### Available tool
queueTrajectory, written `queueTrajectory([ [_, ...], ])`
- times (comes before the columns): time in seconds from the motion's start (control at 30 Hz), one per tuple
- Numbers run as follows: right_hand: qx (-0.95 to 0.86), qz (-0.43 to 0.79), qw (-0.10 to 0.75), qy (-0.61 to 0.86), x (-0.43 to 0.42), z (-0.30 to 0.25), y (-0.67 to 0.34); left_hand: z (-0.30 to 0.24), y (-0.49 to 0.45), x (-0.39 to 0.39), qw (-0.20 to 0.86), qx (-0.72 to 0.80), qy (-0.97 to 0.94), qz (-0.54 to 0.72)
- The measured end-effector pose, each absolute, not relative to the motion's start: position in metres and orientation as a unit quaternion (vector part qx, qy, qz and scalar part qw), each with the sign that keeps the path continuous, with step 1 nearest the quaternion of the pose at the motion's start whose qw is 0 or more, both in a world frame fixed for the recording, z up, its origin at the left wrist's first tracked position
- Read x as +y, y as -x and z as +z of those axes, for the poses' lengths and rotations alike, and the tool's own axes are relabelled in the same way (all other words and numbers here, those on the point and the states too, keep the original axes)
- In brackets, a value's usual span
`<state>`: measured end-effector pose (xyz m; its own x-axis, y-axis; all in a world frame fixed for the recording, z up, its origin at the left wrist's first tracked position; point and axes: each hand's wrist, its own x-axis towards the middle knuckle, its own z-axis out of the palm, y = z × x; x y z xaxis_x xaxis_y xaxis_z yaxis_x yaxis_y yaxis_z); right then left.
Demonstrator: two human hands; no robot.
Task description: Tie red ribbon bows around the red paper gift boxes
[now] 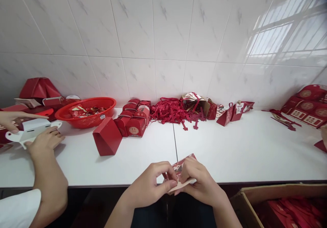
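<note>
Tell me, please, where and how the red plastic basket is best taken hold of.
Probably grip the red plastic basket by its near rim, coming from the front of the white table: the rim is raised and spreads wider than the base, while the tiled wall stands behind and red boxes crowd its left.

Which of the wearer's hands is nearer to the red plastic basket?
Left. The left hand is right of the red plastic basket and closer to the camera; the right hand is farther right, at similar depth.
</note>
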<state>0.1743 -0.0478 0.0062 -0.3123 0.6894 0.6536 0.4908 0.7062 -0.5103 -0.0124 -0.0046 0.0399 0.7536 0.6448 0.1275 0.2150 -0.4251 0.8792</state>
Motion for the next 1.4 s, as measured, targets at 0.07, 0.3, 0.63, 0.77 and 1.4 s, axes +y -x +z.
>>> queueTrajectory([
  [0.07,-0.806,0.118,0.452,0.364,-0.047,0.004,-0.174,0.037,0.013,-0.005,0.470,0.271,-0.807,0.232],
  [0.3,-0.792,0.144,0.429,0.409,-0.044,-0.009,-0.167,0.030,0.013,-0.011,0.399,0.363,-0.812,0.222],
  [0.63,-0.726,0.139,0.504,0.447,-0.037,-0.013,-0.171,0.016,0.016,-0.001,0.421,0.355,-0.775,0.312],
  [0.77,-0.577,0.186,0.636,0.478,-0.035,-0.014,-0.179,0.007,0.017,0.005,0.410,0.400,-0.750,0.332],
  [1.4,-0.451,0.264,0.691,0.499,-0.045,-0.008,-0.190,0.010,0.012,0.016,0.403,0.369,-0.809,0.215],
])
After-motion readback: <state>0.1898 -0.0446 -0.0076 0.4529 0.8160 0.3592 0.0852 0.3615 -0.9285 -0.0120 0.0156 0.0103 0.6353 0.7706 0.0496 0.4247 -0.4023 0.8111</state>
